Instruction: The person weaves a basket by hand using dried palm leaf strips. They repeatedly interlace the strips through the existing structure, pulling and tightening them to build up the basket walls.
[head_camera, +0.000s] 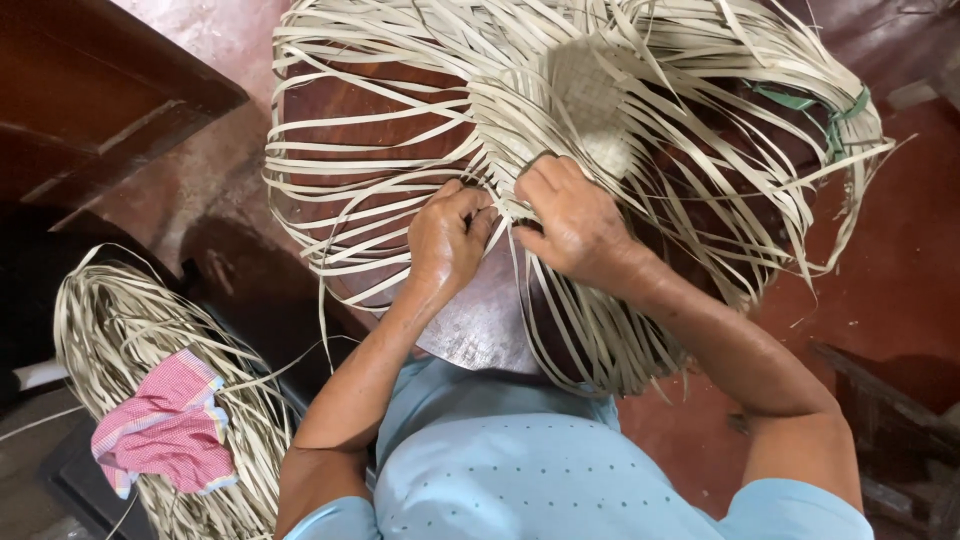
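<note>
Entry, head view. I look straight down on my own two hands working pale flat palm-leaf strips (400, 160) over a round dark wooden table (480, 330).

Left hand (447, 240): fingers curled nearly shut, pinching a few strips at the near edge of the woven patch (590, 90). Right hand (570, 225): also closed down, thumb and fingers clamped on strips just beside the left; the two hands almost touch. Exactly how many strips each hand holds I cannot tell, as the fingers hide them.

Position of the work: the woven patch lies on the table top, just beyond my knuckles, small and tight, with a checker pattern.

Progress, judged from how things lie: only this small central patch is plaited. Nearly all the strip length is loose, fanning out in long arcs over the table rim to left, right and front. On the far right a green tie (835, 110) bunches some of the loose ends. I rate the weaving as early; most of it is left.

Surroundings: a second bundle of spare strips (120, 320) lies low on the left, well apart, with a pink checked cloth (165, 430) on it. Red floor (890, 280) beneath.
</note>
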